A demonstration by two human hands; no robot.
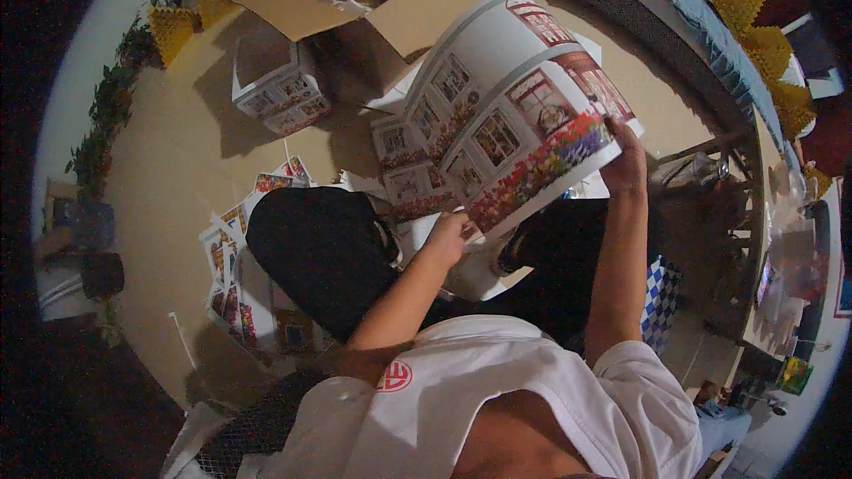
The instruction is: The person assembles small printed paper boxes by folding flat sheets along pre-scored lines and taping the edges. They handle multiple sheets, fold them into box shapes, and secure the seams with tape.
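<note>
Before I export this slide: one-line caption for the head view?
Left hand and right hand hold a large, curved flower-and-window print, an open cardboard box beyond.

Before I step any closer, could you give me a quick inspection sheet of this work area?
Surface: tan floor, with things spread over it.
Job's things: large printed sheet showing windows and flowers, bowed; one layer or several, cannot tell.
Clutter: open cardboard box, boxy printed piece beside it, loose printed sheets overlapping on the left.
Grips: bare hands; left grip on the sheet's lower edge, right grip on its right side.
Cables: thin white line at lower left; cannot tell whether it is one.
Surroundings: leafy plant left, yellow jagged-edged items upper right.
</note>
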